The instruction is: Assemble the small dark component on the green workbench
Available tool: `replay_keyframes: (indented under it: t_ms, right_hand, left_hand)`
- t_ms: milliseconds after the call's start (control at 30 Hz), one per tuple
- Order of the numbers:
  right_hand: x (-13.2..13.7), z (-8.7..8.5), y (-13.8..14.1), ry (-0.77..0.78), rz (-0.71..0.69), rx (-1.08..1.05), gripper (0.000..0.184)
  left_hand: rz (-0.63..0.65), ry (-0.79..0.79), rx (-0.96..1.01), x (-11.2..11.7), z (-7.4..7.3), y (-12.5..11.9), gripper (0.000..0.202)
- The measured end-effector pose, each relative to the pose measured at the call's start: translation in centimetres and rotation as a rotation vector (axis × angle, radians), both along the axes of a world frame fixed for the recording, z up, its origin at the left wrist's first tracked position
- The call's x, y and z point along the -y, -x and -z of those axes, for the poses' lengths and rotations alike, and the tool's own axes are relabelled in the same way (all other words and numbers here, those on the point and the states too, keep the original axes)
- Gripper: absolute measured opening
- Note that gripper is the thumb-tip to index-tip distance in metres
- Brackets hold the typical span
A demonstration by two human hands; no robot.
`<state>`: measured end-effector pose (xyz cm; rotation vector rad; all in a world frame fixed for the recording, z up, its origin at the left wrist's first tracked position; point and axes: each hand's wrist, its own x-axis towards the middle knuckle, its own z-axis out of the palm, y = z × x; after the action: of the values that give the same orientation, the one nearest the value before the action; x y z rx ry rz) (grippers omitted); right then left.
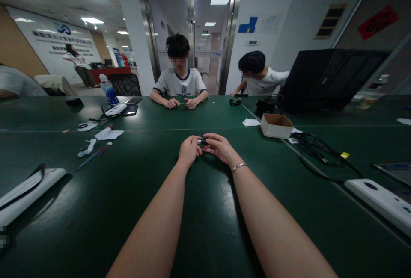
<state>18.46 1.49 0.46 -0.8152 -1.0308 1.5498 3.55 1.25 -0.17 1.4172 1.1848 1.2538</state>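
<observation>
Both my hands meet over the dark green table (208, 209), around a small black piece with a shiny silver part (203, 141). Its silver end is at the fingertips of my left hand (189, 153), which are pinched closed on it. The black end sits between the thumb and fingers of my right hand (221, 147), closed on it as well. A silver bracelet (239, 166) circles my right wrist. The fingers cover much of the piece, and it is too small for me to tell its kind.
Right of my hands are an open cardboard box (276, 128), tangled black cables (316, 147) and a white power strip (379, 203). Paper scraps (109, 134), a pen (92, 158) and another white strip (35, 192) lie left. Across sits a person (180, 83) handling something thin.
</observation>
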Motion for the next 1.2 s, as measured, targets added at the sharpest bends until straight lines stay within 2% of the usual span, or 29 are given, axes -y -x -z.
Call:
replay_keyframes:
  t_ms: [100, 267, 467, 667, 1000, 1200]
  right_hand:
    - [0.02, 0.01, -0.03, 0.0, -0.003, -0.007, 0.017]
    - [-0.04, 0.13, -0.09, -0.011, -0.021, -0.02, 0.017]
    - [0.02, -0.04, -0.11, -0.004, -0.025, 0.004, 0.017]
    - [-0.05, 0.0, -0.17, -0.001, -0.027, 0.011, 0.017]
    - [-0.08, -0.02, -0.08, 0.002, -0.021, 0.011, 0.017]
    - [0.14, -0.2, -0.09, 0.001, -0.021, 0.004, 0.018]
  left_hand:
    - [-0.004, 0.002, -0.004, 0.04, 0.03, 0.06, 0.04]
    - [-0.088, -0.038, -0.039, -0.24, 0.49, 0.29, 0.028]
    - [-0.058, -0.07, -0.04, -0.18, 0.5, 0.27, 0.029]
    - [-0.022, -0.026, 0.02, -0.16, 0.32, 0.08, 0.026]
    - [-0.019, -0.06, -0.064, 0.17, 0.29, 0.24, 0.033]
    - [-0.05, -0.06, -0.011, -0.14, 0.59, 0.25, 0.025]
